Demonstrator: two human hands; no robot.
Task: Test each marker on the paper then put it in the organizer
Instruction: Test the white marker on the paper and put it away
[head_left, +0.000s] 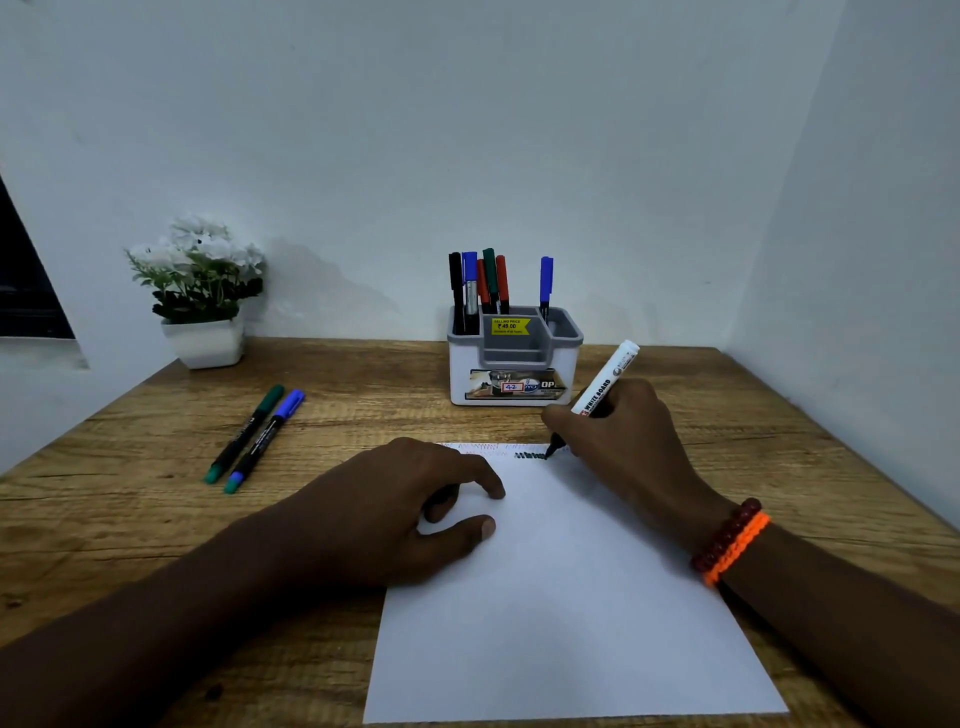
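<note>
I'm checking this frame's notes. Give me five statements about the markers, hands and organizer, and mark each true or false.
1. The right hand holds a white whiteboard marker with its tip on the paper. True.
2. The left hand is lifting a marker off the table. False: it rests flat on the paper's left edge.
3. Two markers, the green marker and the blue marker, lie on the table left of the paper. True.
4. The organizer is empty. False: several markers stand in it.
5. The paper is unmarked. False: scribbles run along its far edge.
</note>
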